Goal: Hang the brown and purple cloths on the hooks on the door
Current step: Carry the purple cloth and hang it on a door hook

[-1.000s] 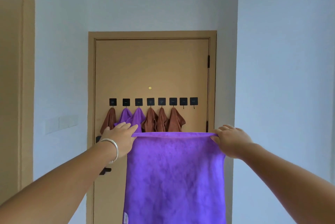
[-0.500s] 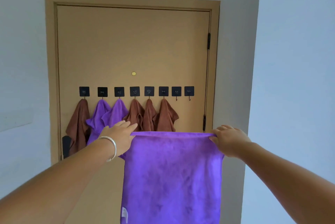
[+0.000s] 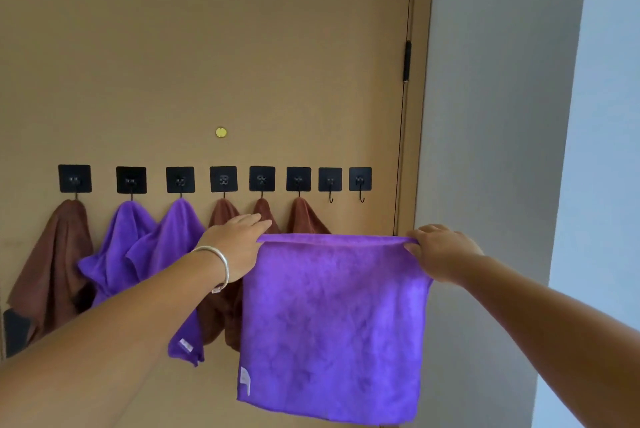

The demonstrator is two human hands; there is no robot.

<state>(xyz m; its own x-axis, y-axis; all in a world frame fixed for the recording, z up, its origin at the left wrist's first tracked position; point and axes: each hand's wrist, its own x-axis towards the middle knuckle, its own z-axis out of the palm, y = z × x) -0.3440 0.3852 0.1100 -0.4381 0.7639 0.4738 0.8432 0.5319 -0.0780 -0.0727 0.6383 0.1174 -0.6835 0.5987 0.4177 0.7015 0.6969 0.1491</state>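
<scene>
Door (image 3: 242,64): tan, filling most of the view, with its frame and a black hinge (image 3: 407,60) along the right edge; a small brass disc (image 3: 221,132) sits on the door above the middle of the hook row.
Wall (image 3: 502,116): pale, to the right of the door frame.
Held purple cloth (image 3: 332,323): spread flat in front of the door's lower right part, its top edge pulled straight between the two hands and hanging below the hook row; a white tag shows near its lower left corner.
Hung cloths: counted from the door's left side, a brown cloth (image 3: 52,261), two purple cloths (image 3: 117,247) (image 3: 173,237), then three brown cloths (image 3: 223,213) (image 3: 265,211) (image 3: 306,219), each draped from its own hook; the last three are partly hidden behind the left hand and the held cloth.
Hook row (image 3: 223,179): eight black square pads in a line across the door, below the brass disc.
Free hooks: the two nearest the door's hinge side (image 3: 330,185) (image 3: 360,185), bare, just above the held cloth's top edge.
Left hand (image 3: 235,244): grip pinching the held cloth's top left corner; a silver bangle (image 3: 220,265) circles the wrist.
Right hand (image 3: 440,251): grip pinching the top right corner, over the door frame's lower right stretch.
</scene>
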